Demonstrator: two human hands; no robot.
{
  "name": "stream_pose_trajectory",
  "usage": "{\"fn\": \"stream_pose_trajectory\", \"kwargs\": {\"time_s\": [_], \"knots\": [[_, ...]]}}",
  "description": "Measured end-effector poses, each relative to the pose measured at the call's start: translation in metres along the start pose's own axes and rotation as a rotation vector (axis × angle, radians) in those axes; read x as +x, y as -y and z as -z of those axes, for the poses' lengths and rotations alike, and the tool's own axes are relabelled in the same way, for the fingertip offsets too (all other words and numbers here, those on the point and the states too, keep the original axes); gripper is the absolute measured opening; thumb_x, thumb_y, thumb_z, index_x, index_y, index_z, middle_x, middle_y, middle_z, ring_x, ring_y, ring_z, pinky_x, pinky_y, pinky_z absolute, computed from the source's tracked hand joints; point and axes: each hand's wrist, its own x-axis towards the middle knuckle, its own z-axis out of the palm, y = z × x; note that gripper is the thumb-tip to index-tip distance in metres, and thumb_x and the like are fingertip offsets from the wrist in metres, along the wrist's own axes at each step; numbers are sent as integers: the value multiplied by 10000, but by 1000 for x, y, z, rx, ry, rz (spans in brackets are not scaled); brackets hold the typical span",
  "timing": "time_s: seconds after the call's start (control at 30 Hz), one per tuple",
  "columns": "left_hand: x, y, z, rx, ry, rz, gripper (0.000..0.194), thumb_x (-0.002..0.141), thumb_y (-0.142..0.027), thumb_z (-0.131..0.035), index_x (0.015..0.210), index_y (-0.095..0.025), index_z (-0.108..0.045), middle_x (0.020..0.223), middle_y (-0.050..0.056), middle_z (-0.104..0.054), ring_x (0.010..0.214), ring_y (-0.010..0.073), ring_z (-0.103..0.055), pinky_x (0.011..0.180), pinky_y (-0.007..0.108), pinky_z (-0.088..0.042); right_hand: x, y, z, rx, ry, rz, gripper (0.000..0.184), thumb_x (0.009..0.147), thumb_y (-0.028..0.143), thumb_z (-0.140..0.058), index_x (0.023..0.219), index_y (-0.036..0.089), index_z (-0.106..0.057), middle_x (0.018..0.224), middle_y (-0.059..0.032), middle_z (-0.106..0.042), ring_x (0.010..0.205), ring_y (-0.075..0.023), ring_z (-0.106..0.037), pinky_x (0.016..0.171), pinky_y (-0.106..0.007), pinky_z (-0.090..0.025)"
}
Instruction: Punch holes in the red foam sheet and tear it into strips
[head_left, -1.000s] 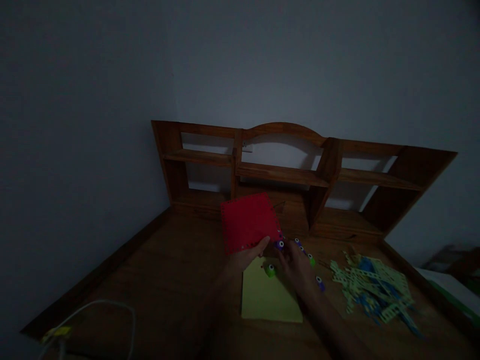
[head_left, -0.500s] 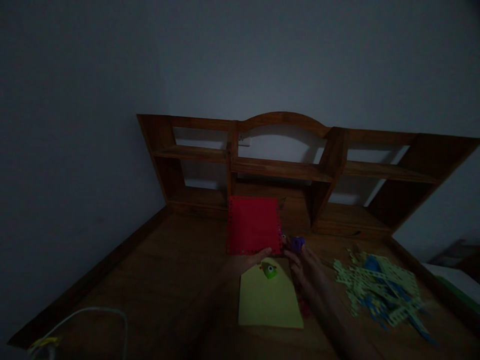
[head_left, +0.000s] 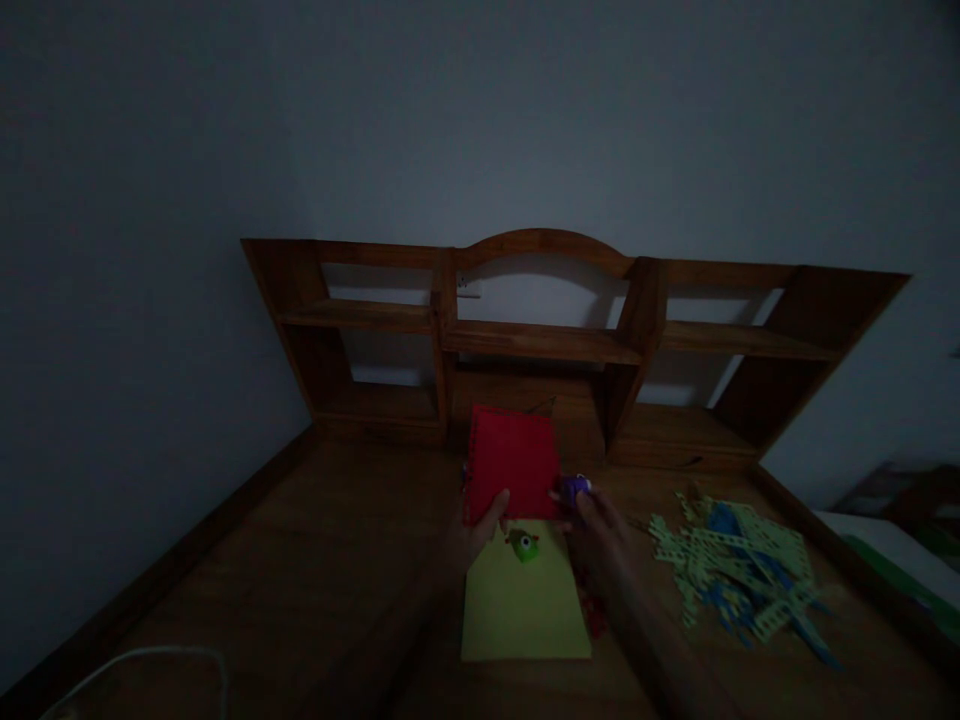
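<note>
In dim light, a person's left hand (head_left: 474, 538) grips a flat red square panel (head_left: 514, 462) edged with small holes, the thumb laid over the panel's face at its 7 o'clock corner. The right hand (head_left: 604, 525), at 4 o'clock from the panel's center, pinches a small purple plastic piece (head_left: 576, 490) with a touch of white beside the panel's right edge; whether piece and panel touch cannot be told. A dark little shape, too dim to name, shows on the panel's 9 o'clock edge.

Directly at 6 o'clock from the panel, a pale yellow flat sheet (head_left: 525, 620) lies on the brown wooden surface (head_left: 360, 560), bearing a small green figure (head_left: 526, 548) with one round white eye near its upper end. Small red pieces (head_left: 595, 612), partly hidden by the right forearm, sit at 5 o'clock, just beside the sheet.

Well apart, at 4 o'clock, spreads a loose heap of pale green and blue perforated strips (head_left: 757, 570). A white cable (head_left: 165, 650) curves at 8 o'clock, while a brown wooden shelf unit (head_left: 544, 343) with an arched top stands at 12 o'clock before a gray wall (head_left: 525, 120).
</note>
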Motion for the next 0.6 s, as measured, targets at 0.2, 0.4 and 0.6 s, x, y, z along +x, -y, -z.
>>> {"fn": "stream_pose_trajectory", "kwargs": {"time_s": [0.2,0.4,0.6], "knots": [[26,13,0,23,-146,-24,600,800,-644,-454,435,-172,-514,410,7,-497,387,112,-466,476,218,-356,7,-4,2,19,-29,9,337,704,385,-757,977,227,-636,990,-62,-709,677,-161,-646,599,-268,-521],[14,-6,-2,-195,-157,40,399,676,-519,-698,631,-124,-669,564,69,-640,503,159,-586,548,254,-462,7,-10,0,-38,-12,50,398,657,324,-797,1007,251,-622,926,-29,-705,725,-168,-657,674,-293,-522],[11,-5,-5,-245,-182,184,403,637,-531,-724,630,-134,-656,625,69,-662,549,176,-610,584,280,-484,3,-8,0,-381,3,221,390,667,307,-789,1013,245,-622,767,-4,-668,689,-160,-619,650,-273,-483]]}}
